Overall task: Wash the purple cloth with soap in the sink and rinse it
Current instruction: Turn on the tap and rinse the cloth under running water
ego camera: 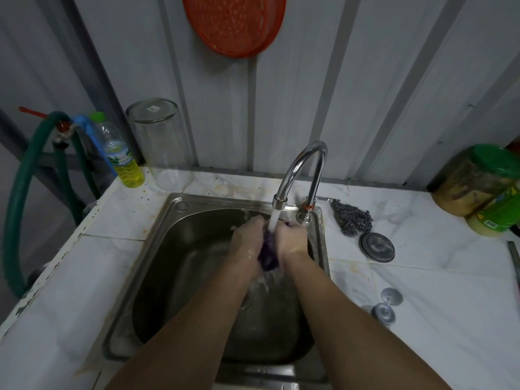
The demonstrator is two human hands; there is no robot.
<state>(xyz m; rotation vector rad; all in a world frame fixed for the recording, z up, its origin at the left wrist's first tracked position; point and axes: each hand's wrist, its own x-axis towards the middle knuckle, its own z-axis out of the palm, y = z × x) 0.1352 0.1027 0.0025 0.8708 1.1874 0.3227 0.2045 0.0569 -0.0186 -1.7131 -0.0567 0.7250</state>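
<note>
Over the sink (168,249), the left hand (247,240) and right hand (291,239) are pressing the bunched purple cloth (267,253) between them, fingers curled tight around it, while the tap (304,170) at twelve o'clock is pouring water onto it.

Most of the purple cloth (267,253) is buried between the left hand (247,239) and the right hand (291,239); only a dark strip shows. The fingers curl out of sight. The red strainer (233,23) and green-lidded jar (484,181) are cut by the frame's edge.
</note>
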